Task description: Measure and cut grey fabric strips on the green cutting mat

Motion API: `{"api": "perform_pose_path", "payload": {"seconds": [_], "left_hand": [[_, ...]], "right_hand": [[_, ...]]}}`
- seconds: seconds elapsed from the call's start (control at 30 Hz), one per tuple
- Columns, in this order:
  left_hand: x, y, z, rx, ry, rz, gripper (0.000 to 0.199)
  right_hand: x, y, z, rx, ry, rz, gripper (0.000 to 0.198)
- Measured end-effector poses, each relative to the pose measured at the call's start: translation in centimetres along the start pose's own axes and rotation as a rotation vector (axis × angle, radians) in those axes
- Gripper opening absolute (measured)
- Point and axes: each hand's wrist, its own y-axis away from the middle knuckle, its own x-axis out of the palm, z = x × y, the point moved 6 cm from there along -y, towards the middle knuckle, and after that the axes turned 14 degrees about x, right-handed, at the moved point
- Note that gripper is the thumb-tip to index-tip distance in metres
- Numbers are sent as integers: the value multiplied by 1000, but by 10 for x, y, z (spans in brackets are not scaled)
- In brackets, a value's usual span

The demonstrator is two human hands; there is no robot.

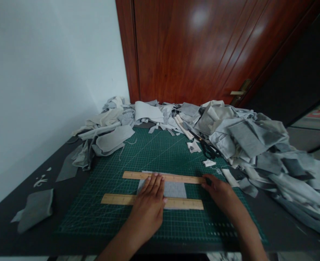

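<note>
A light grey piece of cloth (176, 189) lies on the green cutting mat (94, 221), with two wooden rulers laid across it. The far ruler (181, 178) runs along the cloth's back edge, and the near ruler (119, 199) crosses close to its front edge. My left hand (150, 199) rests flat over the cloth and the near ruler, its fingertips reaching the far ruler, fingers stretched out. At the right end of the far ruler, my right hand (212, 186) is closed, pinching that end between thumb and fingers.
Black-handled scissors (208, 148) lie at the mat's back right. Heaped fabric scraps (246, 134) line the right side and back; another pile (108, 137) sits at the back left. A folded grey cloth (36, 210) lies at the left. Behind stands a wooden door (187, 54).
</note>
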Motion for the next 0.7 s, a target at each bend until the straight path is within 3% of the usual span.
{"api": "perform_pose_path", "payload": {"seconds": [0.7], "left_hand": [[-1, 0, 0, 4, -8, -8, 60]], "right_hand": [[0, -1, 0, -11, 2, -12, 37]]}}
